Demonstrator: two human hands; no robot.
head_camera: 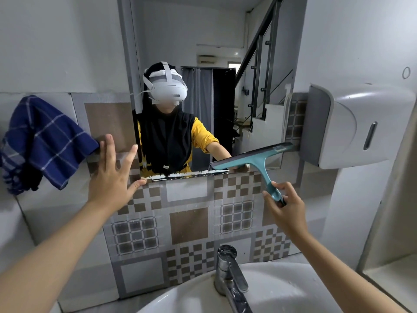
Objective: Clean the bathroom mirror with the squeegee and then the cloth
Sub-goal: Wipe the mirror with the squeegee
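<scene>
The bathroom mirror [212, 41] hangs on the tiled wall above the sink. My right hand [285, 205] grips the handle of a teal squeegee [255, 158], whose blade lies tilted against the mirror's lower right corner. My left hand [112, 175] is spread flat on the tiles at the mirror's lower left edge, thumb touching the bottom corner, holding nothing. A blue checked cloth [42, 143] hangs on the wall to the left, its corner just beside my left fingertips. Water streaks show along the mirror's bottom edge.
A white sink [187, 297] with a chrome tap [230, 274] sits directly below. A white and grey wall dispenser [358, 125] sticks out right of the mirror, close to the squeegee's blade end. A ledge runs at the lower right.
</scene>
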